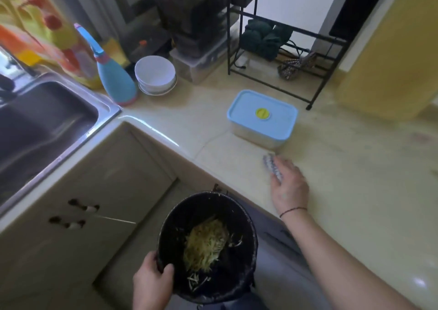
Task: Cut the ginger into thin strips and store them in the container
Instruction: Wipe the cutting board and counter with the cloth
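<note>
A clear container with a light blue lid (262, 117) and a yellow-green vent stands closed on the beige counter (355, 167). Below the counter's edge my left hand (151, 283) grips the near rim of a black bin (247, 257), thumb inside it. A heap of pale yellow ginger shreds (206, 245) lies in the bin, with a few strands stuck to its wall. My right hand (290, 186) rests on the counter just in front of the container, its fingers curled over a small patterned cloth (272, 166). The picture is motion-blurred.
A steel sink (47, 124) lies at the left. Behind it are a blue spray bottle (116, 79), stacked white bowls (155, 75) and coloured bottles. A black wire rack (284, 56) stands at the back, a yellow appliance (391, 60) at the right. Cabinet doors (94, 191) are below.
</note>
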### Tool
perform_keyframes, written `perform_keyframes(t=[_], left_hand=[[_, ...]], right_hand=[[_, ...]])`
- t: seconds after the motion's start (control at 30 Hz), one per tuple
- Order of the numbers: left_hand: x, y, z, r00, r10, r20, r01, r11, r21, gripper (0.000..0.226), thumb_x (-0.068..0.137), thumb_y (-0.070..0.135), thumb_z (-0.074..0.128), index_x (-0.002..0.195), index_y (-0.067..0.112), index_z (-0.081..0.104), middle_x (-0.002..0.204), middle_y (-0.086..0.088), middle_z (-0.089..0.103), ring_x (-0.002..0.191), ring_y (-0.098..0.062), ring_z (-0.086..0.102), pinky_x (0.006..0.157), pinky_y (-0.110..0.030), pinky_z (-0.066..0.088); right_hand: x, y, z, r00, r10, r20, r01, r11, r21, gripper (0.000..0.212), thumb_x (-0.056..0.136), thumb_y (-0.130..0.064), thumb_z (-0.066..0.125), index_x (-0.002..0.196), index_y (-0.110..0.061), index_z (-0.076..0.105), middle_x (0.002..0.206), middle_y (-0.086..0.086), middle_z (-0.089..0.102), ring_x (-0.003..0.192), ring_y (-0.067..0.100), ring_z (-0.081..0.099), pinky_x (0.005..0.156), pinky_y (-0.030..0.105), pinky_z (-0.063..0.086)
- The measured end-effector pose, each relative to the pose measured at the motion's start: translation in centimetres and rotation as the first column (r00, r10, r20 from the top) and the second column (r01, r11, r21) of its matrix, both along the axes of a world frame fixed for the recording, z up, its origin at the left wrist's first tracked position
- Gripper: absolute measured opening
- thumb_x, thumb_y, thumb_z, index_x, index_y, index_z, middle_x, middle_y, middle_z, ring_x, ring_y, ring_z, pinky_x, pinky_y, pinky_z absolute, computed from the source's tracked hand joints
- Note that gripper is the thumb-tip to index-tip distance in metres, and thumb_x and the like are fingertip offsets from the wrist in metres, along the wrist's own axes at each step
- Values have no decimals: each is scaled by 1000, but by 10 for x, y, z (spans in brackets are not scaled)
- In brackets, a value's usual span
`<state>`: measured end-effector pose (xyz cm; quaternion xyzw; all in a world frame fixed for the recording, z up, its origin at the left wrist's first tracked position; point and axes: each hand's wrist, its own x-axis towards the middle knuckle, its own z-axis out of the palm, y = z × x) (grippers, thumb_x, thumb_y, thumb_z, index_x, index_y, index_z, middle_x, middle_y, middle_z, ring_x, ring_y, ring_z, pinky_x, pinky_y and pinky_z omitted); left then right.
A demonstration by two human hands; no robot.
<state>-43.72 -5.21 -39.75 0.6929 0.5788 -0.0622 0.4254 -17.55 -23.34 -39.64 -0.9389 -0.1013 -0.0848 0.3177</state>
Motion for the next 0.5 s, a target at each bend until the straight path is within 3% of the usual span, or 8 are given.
perform_keyframes(t=[0.13, 0.23, 0.27, 0.33, 0.4, 0.5], left_hand=[[7, -3, 5, 1000, -5, -12, 5, 1000, -12, 17, 83, 8, 67, 100, 12, 65, 85, -5, 68, 86, -25, 61, 80, -33, 45], [11, -4, 7, 1000, 16, 0, -16, 1000, -1, 19, 81, 6, 69, 100, 11, 67, 82, -4, 69, 83, -24, 61, 80, -34, 46], [13, -4, 10, 1000, 22, 16, -22, 1000, 4, 20, 81, 5, 69, 100, 12, 68, 82, -3, 69, 82, -23, 60, 79, -33, 44], [17, 0, 14, 999, 26, 41, -26, 1000, 3, 20, 82, 5, 67, 100, 15, 67, 82, -1, 68, 79, -16, 60, 76, -30, 42], [18, 4, 17, 999, 18, 30, -17, 1000, -26, 19, 86, 8, 64, 101, 18, 65, 85, 2, 67, 79, -5, 57, 76, -29, 43], [20, 11, 21, 999, 13, 32, -12, 1000, -22, 20, 88, 10, 62, 105, 20, 63, 87, 3, 66, 79, -3, 56, 71, -27, 44]], right_hand=[[-66, 30, -7, 941, 335, 35, -334, 942, -37, 44, 74, -3, 56, 114, -7, 74, 112, 13, 74, 105, 31, 70, 99, 38, 52], [-122, 27, -12, 799, 601, -22, -602, 799, -6, 57, 62, 3, 65, 115, -17, 72, 107, 4, 77, 101, 18, 72, 86, 41, 60], [-132, 23, -8, 768, 640, -17, -639, 768, 39, 60, 62, 6, 69, 116, -18, 70, 109, 1, 76, 108, 15, 70, 89, 43, 59], [-117, 30, 10, 790, 606, 94, -613, 772, 170, 52, 72, 9, 65, 117, -16, 69, 115, -1, 73, 117, 13, 64, 105, 39, 51], [-74, 53, 36, 842, 510, 179, -540, 801, 260, 47, 77, 5, 50, 116, -8, 70, 117, 3, 70, 118, 15, 62, 112, 25, 41], [11, 103, 44, 824, 534, 189, -554, 829, 77, 47, 74, -3, 42, 110, -2, 73, 112, 13, 73, 112, 32, 67, 111, 30, 40]])
